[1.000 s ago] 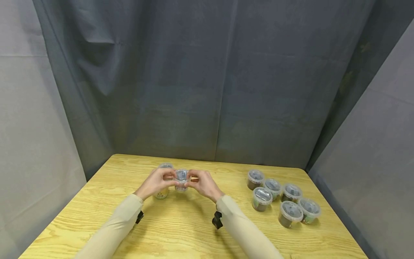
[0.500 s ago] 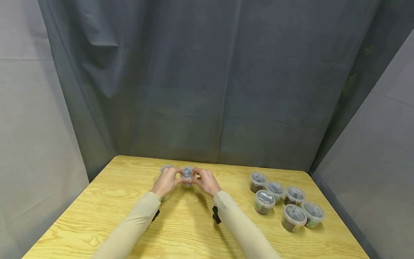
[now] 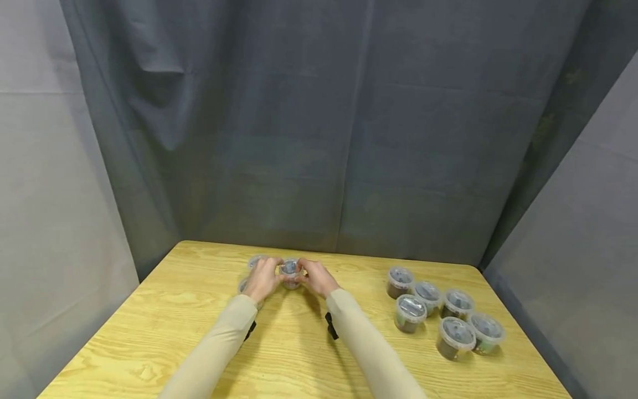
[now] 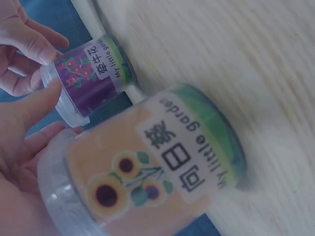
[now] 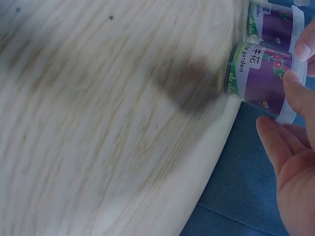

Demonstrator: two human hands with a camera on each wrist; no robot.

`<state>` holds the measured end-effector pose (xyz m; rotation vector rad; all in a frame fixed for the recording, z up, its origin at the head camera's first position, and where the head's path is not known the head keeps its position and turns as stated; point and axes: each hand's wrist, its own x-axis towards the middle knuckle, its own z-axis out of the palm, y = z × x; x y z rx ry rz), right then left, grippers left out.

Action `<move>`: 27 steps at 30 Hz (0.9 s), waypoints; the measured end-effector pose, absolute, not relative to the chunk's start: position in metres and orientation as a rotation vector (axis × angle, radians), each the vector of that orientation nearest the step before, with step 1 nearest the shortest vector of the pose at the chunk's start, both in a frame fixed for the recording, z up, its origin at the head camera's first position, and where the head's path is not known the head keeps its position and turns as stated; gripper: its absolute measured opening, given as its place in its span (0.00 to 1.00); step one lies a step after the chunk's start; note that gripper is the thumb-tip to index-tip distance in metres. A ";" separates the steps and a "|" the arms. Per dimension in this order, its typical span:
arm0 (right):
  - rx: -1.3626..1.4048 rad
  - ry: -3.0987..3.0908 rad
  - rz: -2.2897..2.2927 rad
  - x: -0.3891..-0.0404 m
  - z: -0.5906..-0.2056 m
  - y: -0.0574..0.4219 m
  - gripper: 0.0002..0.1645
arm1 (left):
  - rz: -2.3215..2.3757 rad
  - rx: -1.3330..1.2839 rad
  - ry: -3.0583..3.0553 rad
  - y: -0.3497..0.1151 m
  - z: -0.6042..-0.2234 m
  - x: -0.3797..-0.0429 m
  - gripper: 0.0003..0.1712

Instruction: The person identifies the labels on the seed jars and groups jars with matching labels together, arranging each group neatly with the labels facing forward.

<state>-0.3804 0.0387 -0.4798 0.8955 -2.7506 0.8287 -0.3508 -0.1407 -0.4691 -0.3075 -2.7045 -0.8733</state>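
A clear plastic cup [image 3: 291, 274] with a translucent lid stands upright near the worktop's [image 3: 164, 332] far edge, its purple label showing reddish flowers above a green base band, its rim pinched between left hand [image 3: 263, 279] and right hand [image 3: 319, 279].

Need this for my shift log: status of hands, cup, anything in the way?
Left hand and right hand both gripping purple-labelled cup near its top. Cup upright. Sunflower-labelled cup close by left hand; nothing visibly blocking.
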 end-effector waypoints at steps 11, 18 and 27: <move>0.918 -2.867 0.720 -0.379 -0.472 0.034 0.09 | -0.860 -0.296 -2.709 -0.141 -0.468 -0.351 0.26; 0.933 -2.883 0.716 -0.378 -0.471 0.035 0.08 | -0.864 -0.283 -2.711 -0.140 -0.468 -0.351 0.25; 0.962 -2.878 0.728 -0.378 -0.472 0.036 0.08 | -0.870 -0.291 -2.711 -0.141 -0.468 -0.352 0.24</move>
